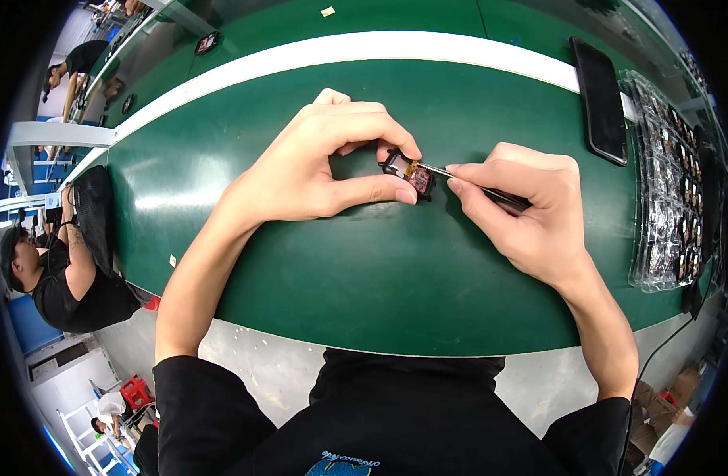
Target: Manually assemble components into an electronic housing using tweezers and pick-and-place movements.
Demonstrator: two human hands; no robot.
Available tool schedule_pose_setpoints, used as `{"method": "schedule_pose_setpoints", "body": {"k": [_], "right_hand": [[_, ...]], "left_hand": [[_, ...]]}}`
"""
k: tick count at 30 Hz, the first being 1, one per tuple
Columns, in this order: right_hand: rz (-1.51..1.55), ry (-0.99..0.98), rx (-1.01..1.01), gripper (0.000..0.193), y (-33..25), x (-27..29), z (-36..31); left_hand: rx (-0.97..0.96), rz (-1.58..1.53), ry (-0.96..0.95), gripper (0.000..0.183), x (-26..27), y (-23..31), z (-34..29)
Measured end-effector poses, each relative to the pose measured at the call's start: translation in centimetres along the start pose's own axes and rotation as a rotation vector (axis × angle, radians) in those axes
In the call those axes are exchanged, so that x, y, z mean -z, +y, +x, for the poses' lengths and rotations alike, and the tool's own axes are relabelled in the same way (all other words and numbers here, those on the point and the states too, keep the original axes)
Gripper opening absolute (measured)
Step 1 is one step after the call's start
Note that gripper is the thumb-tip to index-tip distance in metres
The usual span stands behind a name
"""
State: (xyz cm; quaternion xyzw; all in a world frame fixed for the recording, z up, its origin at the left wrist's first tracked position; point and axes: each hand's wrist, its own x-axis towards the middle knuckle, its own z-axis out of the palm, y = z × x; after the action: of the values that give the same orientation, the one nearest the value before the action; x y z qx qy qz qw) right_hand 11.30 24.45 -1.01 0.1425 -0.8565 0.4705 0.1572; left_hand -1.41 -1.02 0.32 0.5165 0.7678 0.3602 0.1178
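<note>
Between the thumb and fingers of my left hand (332, 151) is a small black electronic device (410, 173), its inside showing a grey part, a yellow strip and a dark reddish part. It is held just above the green tabletop, tilted. My right hand (526, 202) pinches thin metal tweezers (437, 170) like a pen. Their tip points left and reaches the device's upper edge at the yellow strip; whether it grips anything there is too small to tell.
A black phone (599, 99) lies at the far right, beside clear plastic trays (667, 186) holding several small dark parts. A white ledge (340, 47) crosses the back of the green table (364, 293). On the left a co-worker (70, 274) sits near a black bag-like thing (94, 218).
</note>
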Motion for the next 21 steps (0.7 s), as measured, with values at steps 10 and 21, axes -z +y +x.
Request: {"method": "schedule_pose_setpoints", "body": {"k": [10,21], "right_hand": [[-0.086,0.061,0.076,0.013,-0.2,1.0,-0.1],[-0.07,0.011,0.057,0.014,-0.5,-0.2,-0.4]], "left_hand": [[0.03,-0.009,0.028,0.05,-0.3,0.3,-0.1],[0.003,0.046,0.059,0.055,-0.8,0.3,-0.2]]}}
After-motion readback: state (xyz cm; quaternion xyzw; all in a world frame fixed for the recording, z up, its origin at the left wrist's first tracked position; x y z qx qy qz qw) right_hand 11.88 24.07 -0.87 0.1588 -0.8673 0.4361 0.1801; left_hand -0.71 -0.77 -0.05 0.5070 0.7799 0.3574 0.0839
